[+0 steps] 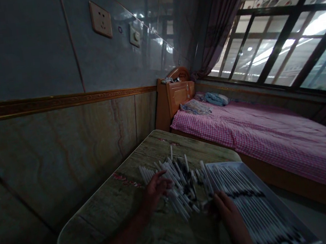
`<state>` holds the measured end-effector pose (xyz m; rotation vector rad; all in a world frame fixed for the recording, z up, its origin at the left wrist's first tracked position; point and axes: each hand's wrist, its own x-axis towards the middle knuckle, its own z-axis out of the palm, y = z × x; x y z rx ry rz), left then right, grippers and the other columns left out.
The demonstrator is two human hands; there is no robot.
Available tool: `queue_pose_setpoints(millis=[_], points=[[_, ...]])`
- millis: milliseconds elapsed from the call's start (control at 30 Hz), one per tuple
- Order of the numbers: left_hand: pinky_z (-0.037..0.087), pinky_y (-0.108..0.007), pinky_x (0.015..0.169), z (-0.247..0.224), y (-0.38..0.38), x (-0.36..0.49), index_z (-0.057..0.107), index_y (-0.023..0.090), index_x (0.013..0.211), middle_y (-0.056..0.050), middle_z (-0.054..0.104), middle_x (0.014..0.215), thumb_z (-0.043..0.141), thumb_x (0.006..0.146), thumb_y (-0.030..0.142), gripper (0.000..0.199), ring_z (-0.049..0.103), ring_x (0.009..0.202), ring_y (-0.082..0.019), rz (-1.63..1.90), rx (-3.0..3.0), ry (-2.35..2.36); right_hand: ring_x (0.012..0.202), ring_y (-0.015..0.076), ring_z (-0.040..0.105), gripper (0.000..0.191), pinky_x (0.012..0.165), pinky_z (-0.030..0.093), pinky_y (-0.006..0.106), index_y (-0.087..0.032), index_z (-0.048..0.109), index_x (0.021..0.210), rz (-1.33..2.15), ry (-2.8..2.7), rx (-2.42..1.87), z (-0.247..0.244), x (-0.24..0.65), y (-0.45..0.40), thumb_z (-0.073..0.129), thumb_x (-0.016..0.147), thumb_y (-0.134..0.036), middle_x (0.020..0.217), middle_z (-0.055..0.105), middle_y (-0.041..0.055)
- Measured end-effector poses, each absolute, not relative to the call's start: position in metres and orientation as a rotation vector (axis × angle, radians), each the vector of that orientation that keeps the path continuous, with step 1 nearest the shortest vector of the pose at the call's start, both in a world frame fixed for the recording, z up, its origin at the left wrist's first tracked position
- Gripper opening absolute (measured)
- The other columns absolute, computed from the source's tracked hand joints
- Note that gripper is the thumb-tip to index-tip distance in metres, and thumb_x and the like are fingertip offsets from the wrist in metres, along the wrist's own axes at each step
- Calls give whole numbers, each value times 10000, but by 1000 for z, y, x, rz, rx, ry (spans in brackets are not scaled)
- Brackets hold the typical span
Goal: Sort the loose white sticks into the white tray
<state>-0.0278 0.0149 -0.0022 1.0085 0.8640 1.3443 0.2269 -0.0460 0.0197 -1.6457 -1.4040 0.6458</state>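
Observation:
A loose heap of slim white pens, some with black parts, lies on the table. My left hand is over the heap's left side, its fingers stretched forward and apart, with nothing plainly held. To the right, a shallow pale tray holds many similar pens side by side in two rows. My right hand is at the tray's left edge with its fingers bent together. Something whitish shows by its fingertips, but the dim light hides what it grips.
The marble-patterned table has rounded corners and stands close to the tiled wall. Beyond it is a bed with a pink checked sheet and a wooden headboard. The tray reaches past the table's right side.

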Motion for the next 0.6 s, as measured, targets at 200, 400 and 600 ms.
queue_pose_setpoints(millis=[200,400,600], points=[[474,-237,548,-4,13,-25,595,179,1037,-44,705,820,651,733,481,433,657,662,-164,1401,1088,1120,879,256,665,412,678,442,293,-202,689,915,334,-1431,-2109,48,303,-24,418,821,-497,955,732,112],[511,-270,604,-11,16,-21,635,182,991,-36,716,802,630,756,440,348,659,649,-167,1405,1162,1138,903,257,677,392,616,394,283,-195,698,973,208,-1590,-2468,46,315,-8,380,885,-406,1002,724,134],[512,-273,614,-14,18,-23,653,178,994,-45,721,797,613,769,445,351,659,651,-178,1376,1178,1143,882,240,679,375,592,374,269,-192,676,1007,171,-1690,-2460,44,307,-2,396,913,-422,998,720,114]])
